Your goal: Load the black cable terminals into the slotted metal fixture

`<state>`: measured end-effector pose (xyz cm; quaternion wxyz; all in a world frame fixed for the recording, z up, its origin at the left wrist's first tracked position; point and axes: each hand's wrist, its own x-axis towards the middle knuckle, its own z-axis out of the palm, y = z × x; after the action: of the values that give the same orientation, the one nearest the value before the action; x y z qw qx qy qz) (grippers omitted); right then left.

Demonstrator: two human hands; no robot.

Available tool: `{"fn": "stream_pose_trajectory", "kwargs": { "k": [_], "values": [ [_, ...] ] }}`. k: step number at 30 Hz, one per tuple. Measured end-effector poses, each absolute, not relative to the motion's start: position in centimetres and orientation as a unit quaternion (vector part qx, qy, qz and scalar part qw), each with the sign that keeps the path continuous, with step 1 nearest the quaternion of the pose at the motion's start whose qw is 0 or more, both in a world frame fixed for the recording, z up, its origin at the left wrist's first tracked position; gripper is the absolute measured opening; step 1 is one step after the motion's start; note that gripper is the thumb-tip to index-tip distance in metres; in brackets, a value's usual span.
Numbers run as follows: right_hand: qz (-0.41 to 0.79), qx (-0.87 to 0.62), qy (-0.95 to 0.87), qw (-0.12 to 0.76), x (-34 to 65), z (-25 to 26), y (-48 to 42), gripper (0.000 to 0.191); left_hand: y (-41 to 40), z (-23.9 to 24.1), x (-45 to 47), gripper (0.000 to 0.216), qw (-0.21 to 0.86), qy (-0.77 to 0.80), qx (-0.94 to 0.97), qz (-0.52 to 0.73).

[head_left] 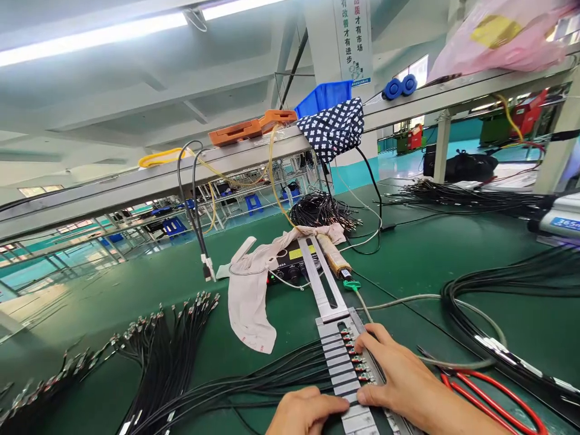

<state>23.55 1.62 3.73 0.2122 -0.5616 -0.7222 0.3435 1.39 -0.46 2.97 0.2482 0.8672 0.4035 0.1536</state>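
Observation:
A slotted metal fixture [338,353] lies on the green bench, with several thin black cables [272,368] set side by side across it from the left. Their stripped ends with small red and green wires [360,367] stick out along the fixture's right side. Low in the view, my left hand [306,412] has its fingers closed on a black cable at a slot, index fingertip on the metal. My right hand [396,374] rests over the right edge, thumb by that cable's end. Its index finger touches the upper cable ends, apart from the thumb.
Red-handled pliers [498,399] lie at right, near a coiled cable bundle [462,296]. Cable piles [167,350] spread at left. Beyond the fixture are a black control box [290,266], a pale cloth [251,302] and a taped handle [334,257]. Two cables [194,211] hang from the overhead rail.

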Motion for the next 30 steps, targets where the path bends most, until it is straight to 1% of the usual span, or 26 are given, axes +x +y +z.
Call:
{"fn": "stream_pose_trajectory", "kwargs": {
  "k": [4, 8, 12, 16, 18, 22, 26, 28, 30],
  "values": [
    [0.327, -0.566, -0.731, 0.198, 23.5, 3.6, 1.7, 0.040, -0.6, 3.3, 1.6, 0.037, 0.207, 0.417, 0.879, 0.106],
    [0.301, -0.577, -0.746, 0.144, 23.3, 4.1, 2.0, 0.048, -0.7, 2.9, 1.6, 0.035, 0.085, 0.401, 0.912, 0.029],
    [0.269, -0.581, -0.762, 0.094, 22.9, 4.8, 2.7, 0.055, -1.4, 2.5, 1.6, 0.035, 0.023, 0.399, 0.916, 0.028],
    [0.260, -0.588, -0.761, 0.087, 22.8, 5.2, 2.9, 0.061, -2.3, 2.9, 2.3, 0.037, -0.010, 0.437, 0.899, 0.025],
    [0.259, -0.586, -0.761, 0.101, 23.0, 5.2, 2.6, 0.059, -2.6, 3.7, 3.0, 0.035, 0.011, 0.449, 0.894, 0.019],
    [0.264, -0.569, -0.764, 0.152, 23.6, 4.5, 1.8, 0.050, -3.5, 7.1, 4.1, 0.040, 0.099, 0.498, 0.861, 0.042],
    [0.271, -0.555, -0.764, 0.185, 24.1, 3.7, 1.4, 0.047, -5.7, 11.2, 3.3, 0.024, 0.205, 0.533, 0.816, 0.088],
    [0.278, -0.549, -0.765, 0.192, 24.3, 3.3, 1.5, 0.046, -7.4, 12.4, 2.0, 0.020, 0.222, 0.517, 0.824, 0.072],
    [0.287, -0.542, -0.765, 0.194, 24.5, 2.8, 1.6, 0.045, -9.9, 12.8, 0.3, 0.014, 0.215, 0.496, 0.839, 0.052]
  ]
}}
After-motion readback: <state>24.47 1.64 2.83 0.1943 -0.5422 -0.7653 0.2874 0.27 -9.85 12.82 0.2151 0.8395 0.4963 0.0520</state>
